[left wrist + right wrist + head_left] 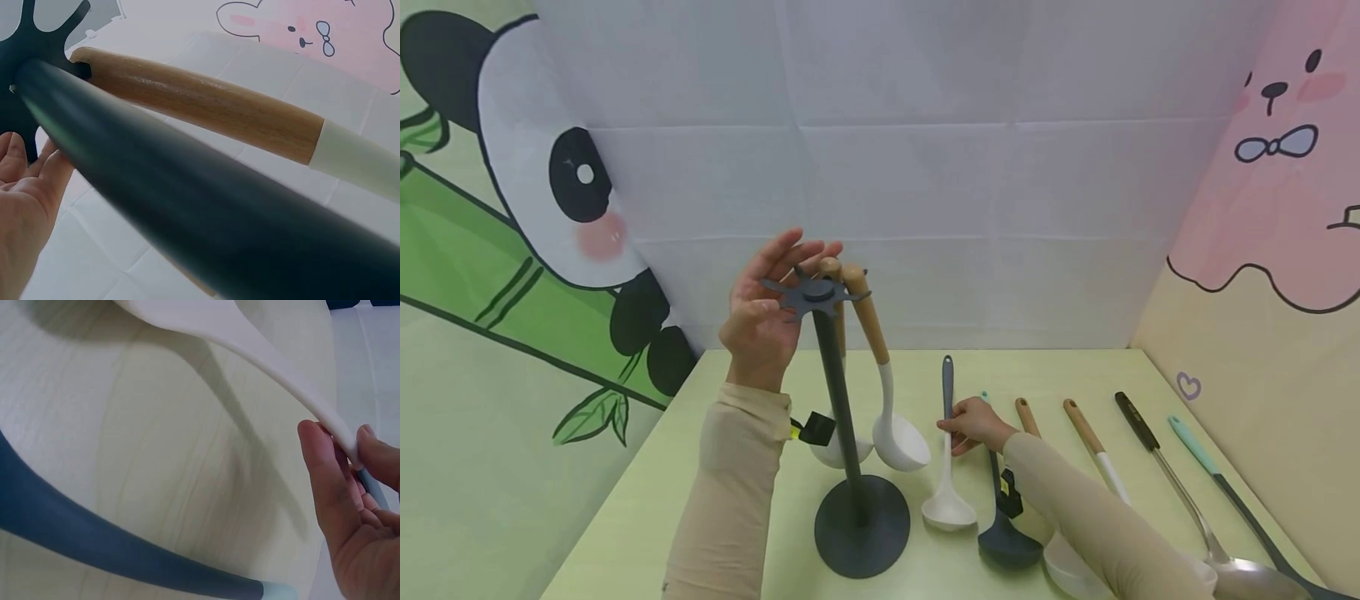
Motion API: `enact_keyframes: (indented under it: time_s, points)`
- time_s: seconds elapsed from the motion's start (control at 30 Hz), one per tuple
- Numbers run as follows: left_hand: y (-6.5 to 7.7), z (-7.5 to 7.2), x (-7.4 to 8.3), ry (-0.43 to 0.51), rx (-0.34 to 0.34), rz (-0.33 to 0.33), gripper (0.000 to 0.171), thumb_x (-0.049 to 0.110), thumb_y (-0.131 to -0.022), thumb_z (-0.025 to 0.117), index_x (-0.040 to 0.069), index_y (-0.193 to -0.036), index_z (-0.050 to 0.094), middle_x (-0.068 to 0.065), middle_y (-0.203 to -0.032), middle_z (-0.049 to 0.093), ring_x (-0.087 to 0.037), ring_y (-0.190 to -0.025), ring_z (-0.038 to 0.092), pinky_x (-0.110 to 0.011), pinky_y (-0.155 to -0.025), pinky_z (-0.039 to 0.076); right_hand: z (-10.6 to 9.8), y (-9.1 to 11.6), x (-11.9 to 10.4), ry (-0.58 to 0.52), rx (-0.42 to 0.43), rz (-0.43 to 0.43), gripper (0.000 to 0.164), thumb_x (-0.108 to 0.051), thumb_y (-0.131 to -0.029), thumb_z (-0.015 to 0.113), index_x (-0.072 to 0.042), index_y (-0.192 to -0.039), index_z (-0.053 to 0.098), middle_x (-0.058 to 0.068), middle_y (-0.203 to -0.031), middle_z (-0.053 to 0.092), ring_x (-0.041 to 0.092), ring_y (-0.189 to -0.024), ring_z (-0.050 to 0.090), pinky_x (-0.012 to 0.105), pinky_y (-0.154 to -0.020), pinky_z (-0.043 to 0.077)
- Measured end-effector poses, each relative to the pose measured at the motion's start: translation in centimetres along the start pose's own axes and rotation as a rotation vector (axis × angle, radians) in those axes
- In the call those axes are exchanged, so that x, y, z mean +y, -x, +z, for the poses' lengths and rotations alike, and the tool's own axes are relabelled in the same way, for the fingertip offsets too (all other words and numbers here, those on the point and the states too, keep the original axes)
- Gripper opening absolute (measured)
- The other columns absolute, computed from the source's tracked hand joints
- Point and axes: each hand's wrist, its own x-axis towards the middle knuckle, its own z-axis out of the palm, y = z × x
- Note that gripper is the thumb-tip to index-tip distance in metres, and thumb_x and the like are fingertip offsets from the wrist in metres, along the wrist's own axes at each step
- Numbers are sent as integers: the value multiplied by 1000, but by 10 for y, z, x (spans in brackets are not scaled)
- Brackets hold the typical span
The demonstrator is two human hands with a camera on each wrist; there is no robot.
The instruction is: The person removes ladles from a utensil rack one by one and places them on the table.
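Observation:
My right hand point(977, 423) pinches the white ladle with the grey handle point(948, 492) between thumb and fingers, just below the handle. In the right wrist view, the ladle's white neck point(281, 372) slants up to the fingertips above its shadow. My left hand point(767, 304) is raised at the top of a dark utensil stand point(842, 392), fingers extended behind its hooked crown. The left wrist view shows those fingers right at one hook. Two white ladles with wooden handles hang there; the front ladle point(901, 442) partly shows, the other is mostly behind the post.
Right of the held ladle lie a dark ladle point(1011, 546), two wooden-handled utensils, one with a white neck point(1108, 471), a metal utensil with a black handle point(1138, 421) and a mint-handled utensil point(1195, 446). My right forearm covers parts of them. Printed cloth walls surround the table point(647, 500).

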Motion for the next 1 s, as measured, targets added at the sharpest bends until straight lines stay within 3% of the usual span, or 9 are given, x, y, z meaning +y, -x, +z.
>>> enact_keyframes:
  time_s: [0.37,0.77,1.0]
  points:
    - [-1,2,3,8,-4,-14,57,-1,-70,43,-6,-123,63,-18,-112,70,-43,-116,60,-49,-106,36,1,-4,2,19,-12,10,18,-7,-95,66,4,-81,62,15,-68,66,16,-51,65,33,-55,58]
    - [-1,-3,0,33,-13,-21,57,-2,-70,42,-5,-123,64,-17,-113,70,-42,-115,61,-45,-102,40,3,-7,5,85,-1,28,21,-8,-95,65,5,-78,62,13,-61,64,14,-47,62,31,-51,57]
    - [0,-3,2,26,-8,-21,57,-1,-70,44,-5,-123,65,-17,-112,71,-44,-116,60,-47,-105,35,2,-6,6,114,-13,42,22,-8,-96,65,5,-78,62,11,-59,63,13,-47,60,30,-51,57]
